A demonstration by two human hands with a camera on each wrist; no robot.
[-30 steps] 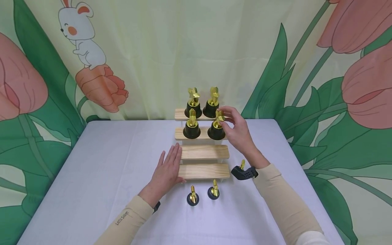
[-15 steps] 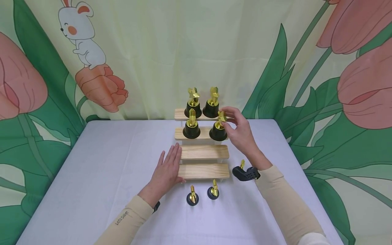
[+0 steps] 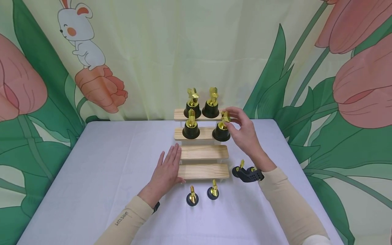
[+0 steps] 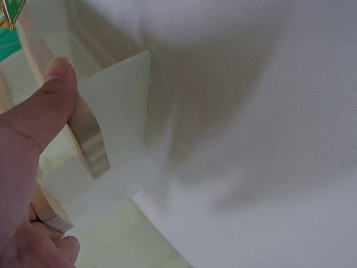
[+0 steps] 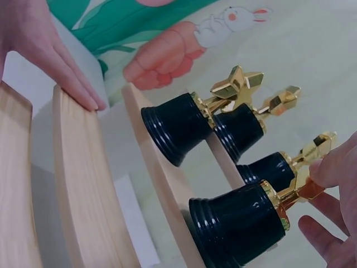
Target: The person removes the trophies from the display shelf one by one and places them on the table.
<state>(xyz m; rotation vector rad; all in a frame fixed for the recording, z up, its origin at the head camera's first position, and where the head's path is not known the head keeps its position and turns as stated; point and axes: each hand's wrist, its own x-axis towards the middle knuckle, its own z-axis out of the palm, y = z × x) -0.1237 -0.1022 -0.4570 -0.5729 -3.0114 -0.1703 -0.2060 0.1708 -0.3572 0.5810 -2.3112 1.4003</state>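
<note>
My right hand (image 3: 245,134) pinches the gold star top of a small black-based trophy (image 3: 221,133) between thumb and fingers. That trophy stands at the right end of the second shelf board from the back; the right wrist view shows its black base (image 5: 237,226) on the wood. Straight fingers of my left hand (image 3: 165,170) rest along the left ends of the two front boards of the wooden tiered display stand (image 3: 203,152). Up close, the left thumb (image 4: 53,103) lies against one board end. Another trophy (image 3: 191,131) stands to the left on the same board.
Two trophies (image 3: 210,108) stand on the rear board. Two smaller ones (image 3: 192,198) are on the white tablecloth (image 3: 101,177) before the stand. More small trophies (image 3: 241,165) sit right of it, partly hidden by the wrist camera (image 3: 251,175). A printed curtain (image 3: 153,61) hangs behind.
My right hand has slid the pinched trophy rightward along its board, widening the gap to the trophy on its left. The left hand has stayed in place.
</note>
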